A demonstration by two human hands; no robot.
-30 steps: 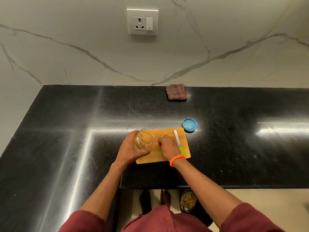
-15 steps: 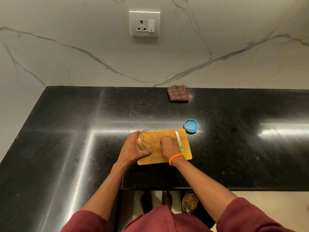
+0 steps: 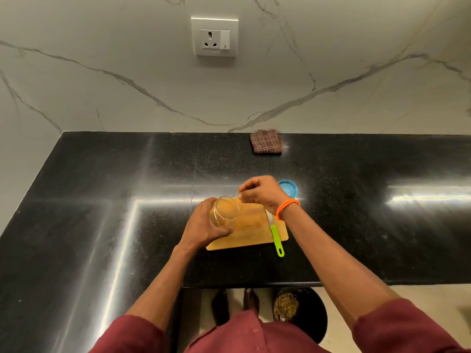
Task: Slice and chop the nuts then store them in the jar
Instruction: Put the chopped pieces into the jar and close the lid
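The glass jar (image 3: 224,211) is tilted, its open mouth turned up and toward the right, and it sits over the left end of the wooden cutting board (image 3: 251,229). Yellowish-brown chopped nuts show through the glass. The left hand (image 3: 205,225) grips the jar from the left, fingers wrapped under and around its body. The right hand (image 3: 260,191) hovers just beyond the jar's mouth, over the far edge of the board, with its fingertips drawn together in a pinch; whether they hold any bits of nut is too small to tell. An orange band (image 3: 287,208) circles the right wrist.

A knife (image 3: 275,234) with a green handle lies along the right side of the board, the handle sticking out past the near edge. The blue lid (image 3: 289,191) rests on the black bench (image 3: 102,225) just beyond the board's far right corner. A folded checked cloth (image 3: 266,141) lies at the back of the bench against the marble wall, below a wall socket (image 3: 214,36).
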